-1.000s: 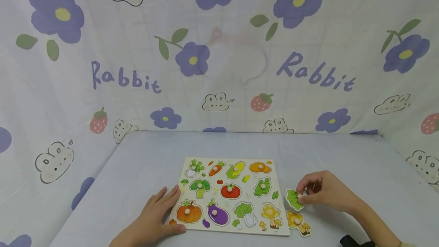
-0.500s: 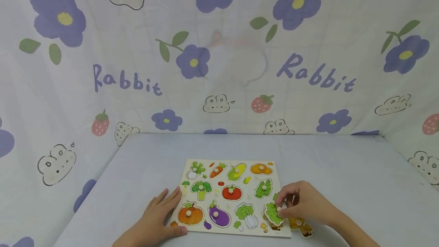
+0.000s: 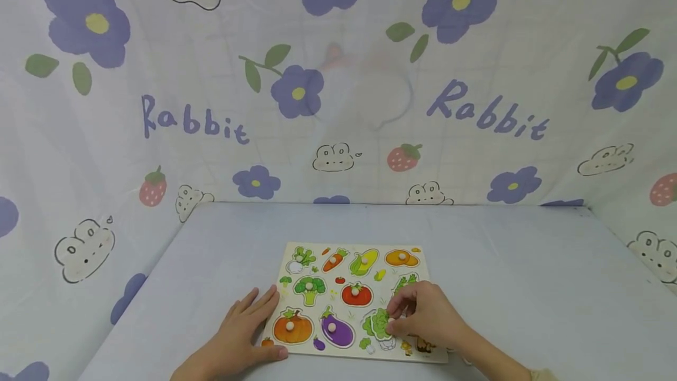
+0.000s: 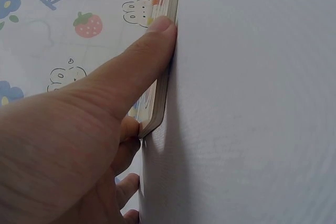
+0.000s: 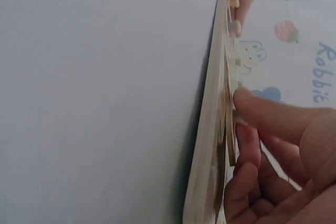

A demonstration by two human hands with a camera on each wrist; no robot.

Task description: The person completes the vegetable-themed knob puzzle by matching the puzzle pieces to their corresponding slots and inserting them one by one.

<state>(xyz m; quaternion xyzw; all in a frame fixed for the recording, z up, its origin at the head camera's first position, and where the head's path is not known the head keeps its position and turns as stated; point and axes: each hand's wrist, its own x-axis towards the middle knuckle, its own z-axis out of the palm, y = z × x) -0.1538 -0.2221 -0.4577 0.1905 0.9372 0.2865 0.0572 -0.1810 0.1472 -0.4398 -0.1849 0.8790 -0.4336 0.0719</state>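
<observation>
In the head view, a wooden vegetable puzzle board [image 3: 317, 354] lies on the table. My left hand [image 3: 238, 328] rests at its left side, fingers spread along the edge and thumb on the front corner. The left wrist view shows that thumb lying on the board's edge [image 4: 160, 103]. With thumb and fingers, my right hand [image 3: 431, 313] pinches the knob of a green leafy-vegetable puzzle piece [image 3: 379, 325]. The piece is over the printed bok choy at the lower right, slightly offset from it. From the side in the right wrist view, the piece [image 5: 231, 140] lies close to the board's face.
Knobbed pieces sit in the board, among them a pumpkin [image 3: 292, 329], an eggplant [image 3: 338, 333], a tomato [image 3: 357, 294] and a broccoli [image 3: 309, 290]. The loose mushroom piece beyond the board's right edge is mostly hidden by my right arm. A patterned curtain [image 3: 365, 181] borders the table.
My right hand has carried the leafy-vegetable piece leftward from beside the board, past the mushroom picture, to the bok choy picture. The left hand stays at the board's left edge.
</observation>
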